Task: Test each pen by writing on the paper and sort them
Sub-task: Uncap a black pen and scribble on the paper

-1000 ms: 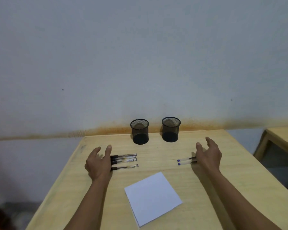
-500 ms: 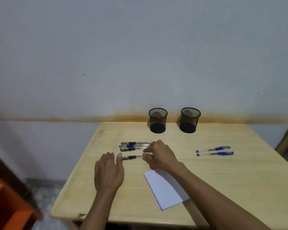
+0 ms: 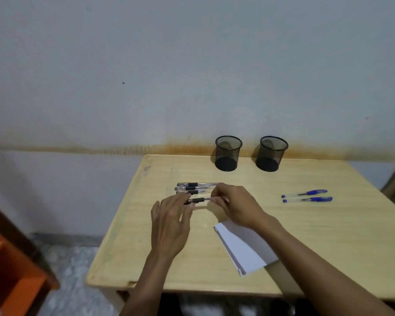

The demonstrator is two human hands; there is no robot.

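Barely begun: right hand (image 3: 235,207) pinches one black pen (image 3: 197,200) (cap end), left hand (image 3: 171,222) loosely touching it. Paper (image 3: 244,247) looks unmarked; both cups (image 3: 228,153) seem empty.

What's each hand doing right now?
Left hand: open, fingertips touching the black-grip clear plastic pen.
Right hand: pinching that pen's other end.

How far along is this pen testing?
Barely begun. Both mesh cups look empty and the paper is blank. The right hand pinches one black pen, the left hand touching it. Three black pens and two blue pens wait.
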